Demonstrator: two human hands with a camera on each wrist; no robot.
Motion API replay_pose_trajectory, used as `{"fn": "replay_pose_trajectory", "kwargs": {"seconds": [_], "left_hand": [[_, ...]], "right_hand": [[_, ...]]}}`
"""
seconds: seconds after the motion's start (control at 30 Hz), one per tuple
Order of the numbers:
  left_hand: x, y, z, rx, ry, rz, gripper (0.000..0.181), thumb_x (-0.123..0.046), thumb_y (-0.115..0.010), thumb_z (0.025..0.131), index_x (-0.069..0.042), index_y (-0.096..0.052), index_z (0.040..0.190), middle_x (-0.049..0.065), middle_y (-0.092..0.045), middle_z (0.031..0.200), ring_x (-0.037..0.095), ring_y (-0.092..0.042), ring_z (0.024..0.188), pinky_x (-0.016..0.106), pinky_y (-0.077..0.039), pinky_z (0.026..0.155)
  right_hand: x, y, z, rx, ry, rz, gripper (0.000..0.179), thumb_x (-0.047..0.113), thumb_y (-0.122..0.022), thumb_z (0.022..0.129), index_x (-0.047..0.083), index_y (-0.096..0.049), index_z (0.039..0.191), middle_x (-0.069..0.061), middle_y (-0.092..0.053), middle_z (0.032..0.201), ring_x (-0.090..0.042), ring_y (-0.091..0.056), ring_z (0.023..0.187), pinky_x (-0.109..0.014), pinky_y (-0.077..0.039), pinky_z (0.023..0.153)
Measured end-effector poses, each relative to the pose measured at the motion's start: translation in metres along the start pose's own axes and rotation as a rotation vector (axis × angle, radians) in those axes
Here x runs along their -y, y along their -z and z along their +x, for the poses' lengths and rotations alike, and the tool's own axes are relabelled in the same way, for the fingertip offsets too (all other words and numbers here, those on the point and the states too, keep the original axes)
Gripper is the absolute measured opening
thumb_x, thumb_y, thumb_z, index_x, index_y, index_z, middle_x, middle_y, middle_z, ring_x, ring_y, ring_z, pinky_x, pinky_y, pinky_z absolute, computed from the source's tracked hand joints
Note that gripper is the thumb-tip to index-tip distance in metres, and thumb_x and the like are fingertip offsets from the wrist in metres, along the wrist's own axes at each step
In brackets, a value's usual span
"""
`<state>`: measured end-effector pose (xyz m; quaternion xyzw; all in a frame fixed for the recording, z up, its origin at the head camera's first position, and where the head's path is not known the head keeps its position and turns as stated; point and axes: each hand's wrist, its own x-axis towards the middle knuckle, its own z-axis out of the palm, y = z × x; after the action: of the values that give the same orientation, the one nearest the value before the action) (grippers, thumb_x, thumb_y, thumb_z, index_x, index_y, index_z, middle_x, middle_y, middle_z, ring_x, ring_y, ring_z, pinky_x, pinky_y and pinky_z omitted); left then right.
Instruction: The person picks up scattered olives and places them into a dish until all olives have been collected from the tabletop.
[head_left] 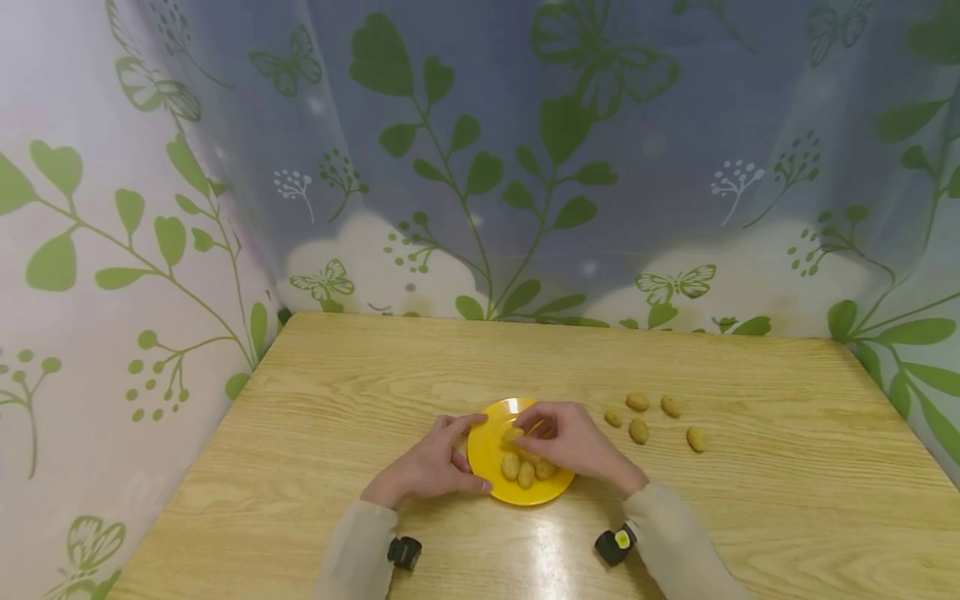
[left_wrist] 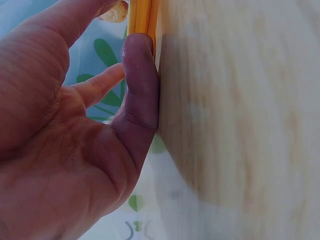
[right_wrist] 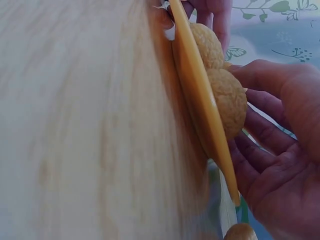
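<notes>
Loose potatoes [head_left: 638, 431] lie right of the yellow plate [head_left: 486, 450], nearer the right hand [head_left: 577, 440].
We see the left hand [head_left: 427, 465] gripping the plate's left rim, while the right pinches one potato [head_left: 512, 437] within that rim, beyond the plated potatoes [head_left: 526, 475]; whether it touches the plate, we cannot tell. The rightmost loose one's long axis points roughly away from us.

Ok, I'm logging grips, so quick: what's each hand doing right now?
Left hand: holding the yellow plate at its rim.
Right hand: pinching a small potato over the plate.
</notes>
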<state>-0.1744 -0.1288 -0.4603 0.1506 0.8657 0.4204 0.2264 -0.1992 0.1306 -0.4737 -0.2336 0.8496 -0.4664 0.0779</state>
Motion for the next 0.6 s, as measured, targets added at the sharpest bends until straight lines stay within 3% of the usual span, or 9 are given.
{"fn": "replay_pose_trajectory", "kwargs": {"seconds": [0.6], "left_hand": [[0.0002,-0.0004,0.0015,-0.006,0.001,0.009,0.093,-0.032,-0.09,0.08,-0.023,-0.039,0.157,0.013,-0.04,0.137,0.011,-0.061,0.085,0.023,-0.049,0.078]], "right_hand": [[0.0058,-0.0059,0.0025,0.086,-0.005,-0.053,0.013,0.026,-0.075,0.095,0.017,-0.075,0.104,0.004,-0.074,0.094,-0.007,-0.064,0.084,-0.022,-0.052,0.076]]}}
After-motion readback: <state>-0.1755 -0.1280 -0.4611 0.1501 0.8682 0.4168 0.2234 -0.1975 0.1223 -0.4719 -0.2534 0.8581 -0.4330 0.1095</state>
